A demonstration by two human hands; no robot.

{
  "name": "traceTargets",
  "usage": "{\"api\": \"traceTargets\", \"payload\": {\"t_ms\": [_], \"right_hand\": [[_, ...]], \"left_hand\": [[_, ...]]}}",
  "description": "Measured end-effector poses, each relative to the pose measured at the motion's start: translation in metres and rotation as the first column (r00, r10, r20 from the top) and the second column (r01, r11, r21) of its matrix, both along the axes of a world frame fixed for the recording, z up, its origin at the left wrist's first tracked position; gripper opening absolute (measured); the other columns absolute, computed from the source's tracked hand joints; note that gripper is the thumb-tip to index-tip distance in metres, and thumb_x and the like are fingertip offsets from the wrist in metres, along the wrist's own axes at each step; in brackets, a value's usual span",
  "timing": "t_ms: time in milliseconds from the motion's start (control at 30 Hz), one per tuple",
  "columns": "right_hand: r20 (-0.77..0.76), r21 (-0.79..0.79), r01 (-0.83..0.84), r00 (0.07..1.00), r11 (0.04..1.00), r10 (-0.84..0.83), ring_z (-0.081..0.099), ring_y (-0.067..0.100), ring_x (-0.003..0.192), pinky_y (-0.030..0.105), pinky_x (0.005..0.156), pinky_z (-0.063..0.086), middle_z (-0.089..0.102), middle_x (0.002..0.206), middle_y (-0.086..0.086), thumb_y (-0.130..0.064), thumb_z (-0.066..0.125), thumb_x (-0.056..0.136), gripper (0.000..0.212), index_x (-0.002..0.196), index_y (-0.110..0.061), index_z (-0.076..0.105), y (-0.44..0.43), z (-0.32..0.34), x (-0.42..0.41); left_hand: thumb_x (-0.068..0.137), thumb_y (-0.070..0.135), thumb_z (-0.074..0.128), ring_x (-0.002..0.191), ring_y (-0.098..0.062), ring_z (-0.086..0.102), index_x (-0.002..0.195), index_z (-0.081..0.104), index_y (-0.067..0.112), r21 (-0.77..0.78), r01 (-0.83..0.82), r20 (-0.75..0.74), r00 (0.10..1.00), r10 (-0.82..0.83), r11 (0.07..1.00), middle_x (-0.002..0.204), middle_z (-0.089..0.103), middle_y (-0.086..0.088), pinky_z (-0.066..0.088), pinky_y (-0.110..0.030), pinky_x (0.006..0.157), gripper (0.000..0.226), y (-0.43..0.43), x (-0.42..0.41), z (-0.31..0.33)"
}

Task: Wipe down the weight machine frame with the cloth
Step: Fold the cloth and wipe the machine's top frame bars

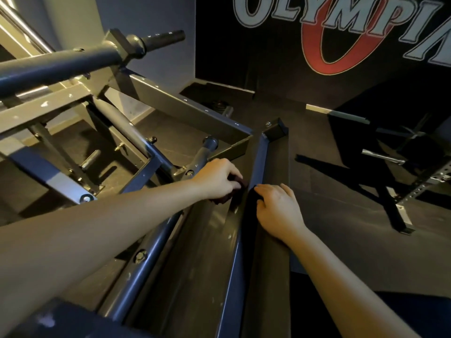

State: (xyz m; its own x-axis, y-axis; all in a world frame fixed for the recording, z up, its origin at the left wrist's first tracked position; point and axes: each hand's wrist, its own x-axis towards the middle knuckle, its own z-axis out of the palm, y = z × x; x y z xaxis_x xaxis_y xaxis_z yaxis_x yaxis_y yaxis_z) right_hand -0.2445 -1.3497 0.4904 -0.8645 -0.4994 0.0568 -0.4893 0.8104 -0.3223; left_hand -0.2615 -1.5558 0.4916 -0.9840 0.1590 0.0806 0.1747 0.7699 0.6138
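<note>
1. Near the middle of the view: left hand (pixel 217 179), arm reaching in from the lower left, fingers curled and pinching a dark cloth (pixel 235 189). The cloth is bunched under the fingertips, against the inner side of the weight machine frame (pixel 259 162), at the point where a cross member meets the long blue-grey rail.
2. Right hand (pixel 278 211): laid palm down on the top of the same rail, just beside the cloth. Its fingers are nearly straight and slack, holding nothing. A dark strip runs beside them; whether it is shadow or fabric cannot be told.
3. Short angled peg (pixel 209 145): bolted to the frame directly behind the left hand, crowding the space above the cloth.
4. Hex bolt (pixel 140 256): on the lower rail, beneath the left forearm.
5. Long plate-loading bar with sleeve (pixel 163 36): upper left, crossing above the beige struts.
6. Black wall banner (pixel 341 23): upper right, large pale letters over a red ring.
7. Perforated rack upright (pixel 427 184): far right, well apart from the hands, standing on the dark rubber floor (pixel 341 252).
</note>
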Motion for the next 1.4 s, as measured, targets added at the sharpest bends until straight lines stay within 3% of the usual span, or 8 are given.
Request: {"api": "traceTargets", "payload": {"t_ms": [67,167,533,667,800,1033,1133,1400], "right_hand": [[-0.015,-0.002,-0.004,1.000,1.000,0.004,0.056,0.016,0.125,0.039,0.123,0.016,0.067,0.126,-0.004,-0.013,0.050,0.099,0.030,0.120,-0.024,0.069,-0.002,-0.004,-0.002],[-0.023,0.003,0.016,1.000,1.000,-0.016,0.057,0.016,0.125,0.038,0.123,0.015,0.065,0.134,-0.002,-0.013,0.048,0.100,0.032,0.123,-0.020,0.069,-0.001,-0.009,-0.005],[-0.025,-0.014,-0.003,1.000,1.000,0.003,0.059,0.016,0.120,0.036,0.123,0.017,0.066,0.132,0.001,-0.013,0.049,0.101,0.034,0.130,-0.020,0.066,0.000,-0.004,0.001],[-0.015,-0.038,-0.014,1.000,0.999,0.013,0.059,0.015,0.121,0.036,0.123,0.016,0.065,0.133,0.000,-0.013,0.049,0.101,0.034,0.130,-0.020,0.065,0.002,-0.005,-0.001],[-0.025,-0.053,0.001,1.000,0.999,-0.003,0.059,0.014,0.123,0.037,0.123,0.018,0.066,0.134,0.000,-0.015,0.050,0.100,0.037,0.134,-0.019,0.063,0.003,-0.009,-0.002],[-0.024,-0.083,0.015,1.000,0.996,-0.017,0.066,0.017,0.102,0.032,0.119,0.022,0.073,0.109,0.003,-0.008,0.053,0.097,0.025,0.112,-0.015,0.071,0.002,-0.005,0.002],[-0.034,-0.102,0.020,0.999,0.995,-0.023,0.066,0.020,0.100,0.029,0.114,0.024,0.074,0.106,0.006,-0.005,0.052,0.096,0.026,0.109,-0.012,0.073,0.002,-0.002,0.004],[-0.049,-0.088,0.011,0.999,0.996,-0.015,0.065,0.021,0.092,0.032,0.111,0.029,0.073,0.096,0.003,-0.010,0.052,0.097,0.025,0.112,-0.013,0.071,0.004,-0.003,0.003]], "left_hand": [[0.093,0.023,0.072,0.098,0.002,0.065,0.110,0.076,0.024,0.008,0.121,0.054,0.991,-0.121,0.993,0.100,0.068,0.015,0.054,-0.026,0.093,0.017,-0.002,0.042,0.011],[0.095,0.025,0.069,0.101,0.006,0.062,0.109,0.074,0.029,-0.002,0.217,0.141,0.966,-0.215,0.976,0.101,0.066,0.017,0.051,-0.020,0.093,0.016,-0.001,0.104,0.017],[0.095,0.024,0.071,0.107,-0.010,0.067,0.114,0.077,0.023,0.050,-0.228,0.031,0.974,0.226,0.972,0.111,0.074,0.006,0.052,-0.030,0.097,0.020,0.012,0.022,-0.013],[0.092,0.027,0.072,0.104,0.001,0.063,0.110,0.075,0.030,0.001,-0.102,0.036,0.994,0.102,0.995,0.107,0.068,0.017,0.053,-0.034,0.100,0.018,0.006,0.068,-0.012],[0.092,0.031,0.071,0.103,0.003,0.063,0.103,0.072,0.039,0.040,0.072,0.202,0.976,-0.079,0.997,0.103,0.066,0.020,0.049,-0.028,0.100,0.013,-0.001,0.154,0.003],[0.095,0.027,0.069,0.105,0.003,0.060,0.112,0.072,0.030,0.029,-0.220,-0.052,0.974,0.221,0.975,0.107,0.064,0.020,0.051,-0.033,0.102,0.017,0.024,0.110,-0.020],[0.095,0.025,0.069,0.104,-0.002,0.063,0.110,0.075,0.027,0.088,-0.328,-0.031,0.943,0.332,0.940,0.108,0.069,0.013,0.054,-0.037,0.099,0.016,0.030,0.074,-0.021],[0.090,0.027,0.074,0.103,0.002,0.064,0.106,0.073,0.034,0.082,-0.141,0.153,0.980,0.128,0.987,0.101,0.068,0.020,0.052,-0.031,0.097,0.017,0.020,0.188,0.000]]}}
